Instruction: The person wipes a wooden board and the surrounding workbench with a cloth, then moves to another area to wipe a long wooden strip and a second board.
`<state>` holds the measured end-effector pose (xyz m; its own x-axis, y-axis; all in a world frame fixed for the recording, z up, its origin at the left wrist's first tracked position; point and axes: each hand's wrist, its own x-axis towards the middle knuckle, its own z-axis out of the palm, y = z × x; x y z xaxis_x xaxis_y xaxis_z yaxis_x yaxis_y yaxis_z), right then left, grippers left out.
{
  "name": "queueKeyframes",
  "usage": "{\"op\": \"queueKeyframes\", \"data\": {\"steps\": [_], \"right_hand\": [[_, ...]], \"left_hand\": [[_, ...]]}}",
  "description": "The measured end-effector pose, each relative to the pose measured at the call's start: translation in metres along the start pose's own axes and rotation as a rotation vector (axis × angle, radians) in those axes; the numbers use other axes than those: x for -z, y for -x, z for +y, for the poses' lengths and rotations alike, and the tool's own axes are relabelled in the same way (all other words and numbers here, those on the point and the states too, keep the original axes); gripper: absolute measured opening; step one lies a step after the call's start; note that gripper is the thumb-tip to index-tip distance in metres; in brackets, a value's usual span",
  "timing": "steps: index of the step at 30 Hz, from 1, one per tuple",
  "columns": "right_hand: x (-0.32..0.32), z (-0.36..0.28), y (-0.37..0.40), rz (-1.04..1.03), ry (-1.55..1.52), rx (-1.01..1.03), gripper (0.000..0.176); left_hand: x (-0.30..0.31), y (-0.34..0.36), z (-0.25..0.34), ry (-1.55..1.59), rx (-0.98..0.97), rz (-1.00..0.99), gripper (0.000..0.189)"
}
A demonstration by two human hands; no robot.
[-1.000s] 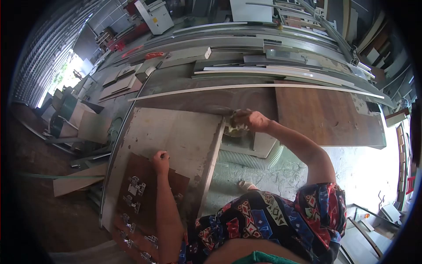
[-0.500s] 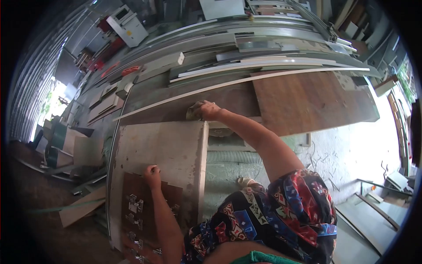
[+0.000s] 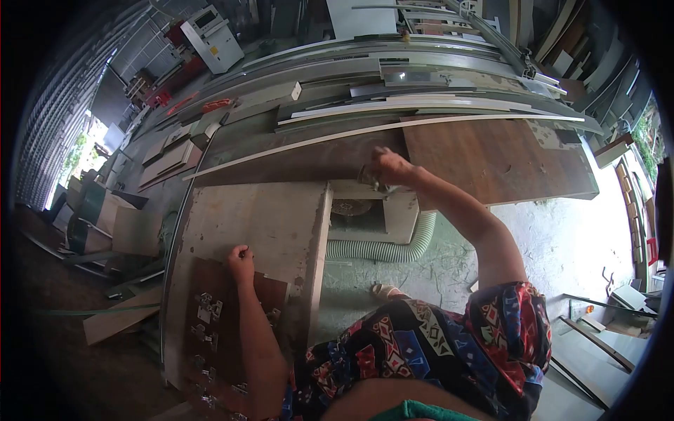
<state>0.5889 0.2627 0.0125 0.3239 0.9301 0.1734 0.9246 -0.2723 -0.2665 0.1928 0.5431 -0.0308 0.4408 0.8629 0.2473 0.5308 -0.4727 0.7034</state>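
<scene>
- My right hand (image 3: 390, 168) is stretched out ahead of me, over the gap between the pale board (image 3: 260, 217) and the big brown panel (image 3: 491, 158).
- Its fingers are curled shut around a small object (image 3: 368, 179). The object sticks out below my knuckles on the side facing the pale board. It is too blurred for me to tell what it is.
- That object sits just above a pale box (image 3: 393, 210) under the bench, close to the far corner of the pale board.
- A ribbed hose (image 3: 379, 250) runs along the floor below the box.
- My left hand (image 3: 241, 258) is clenched in a fist, knuckles up. It rests on the far edge of a dark brown board (image 3: 235, 309), which lies on the pale board.
- I cannot tell whether that fist encloses anything.
- Metal hinges (image 3: 206, 309) lie scattered on the dark brown board, near my left forearm and apart from the fist itself.
- My two hands are well apart, with the left near me and the right far out.
- A long white strip (image 3: 337, 138) lies across the bench just beyond my right hand, not touching it.
</scene>
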Motion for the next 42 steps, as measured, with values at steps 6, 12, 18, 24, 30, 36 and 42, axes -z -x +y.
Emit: {"op": "queueKeyframes", "data": {"steps": [6, 12, 18, 24, 30, 36, 42], "right_hand": [[0.02, -0.02, -0.006, 0.149, -0.078, -0.085, 0.043], [-0.03, -0.068, 0.0, -0.061, -0.132, -0.202, 0.049], [-0.092, -0.06, 0.001, -0.444, -0.471, -0.401, 0.04], [-0.257, -0.009, -0.029, -0.306, -0.263, -0.179, 0.039], [-0.139, -0.059, -0.021, -0.454, -0.446, -0.536, 0.032], [-0.213, -0.004, 0.006, -0.399, -0.654, -0.519, 0.041], [-0.147, -0.046, 0.002, -0.495, -1.163, -0.77, 0.035]], "left_hand": [[-0.004, -0.004, -0.01, -0.002, 0.018, 0.018, 0.019], [0.002, 0.002, 0.007, -0.01, -0.007, 0.012, 0.02], [-0.002, -0.005, -0.007, -0.031, 0.012, -0.001, 0.021], [-0.003, -0.005, -0.011, -0.014, -0.022, 0.018, 0.02], [-0.002, -0.003, -0.005, 0.017, 0.021, 0.013, 0.018], [-0.002, -0.002, 0.0, -0.039, 0.051, 0.021, 0.018], [0.002, 0.002, 0.013, -0.016, 0.016, 0.012, 0.016]]}}
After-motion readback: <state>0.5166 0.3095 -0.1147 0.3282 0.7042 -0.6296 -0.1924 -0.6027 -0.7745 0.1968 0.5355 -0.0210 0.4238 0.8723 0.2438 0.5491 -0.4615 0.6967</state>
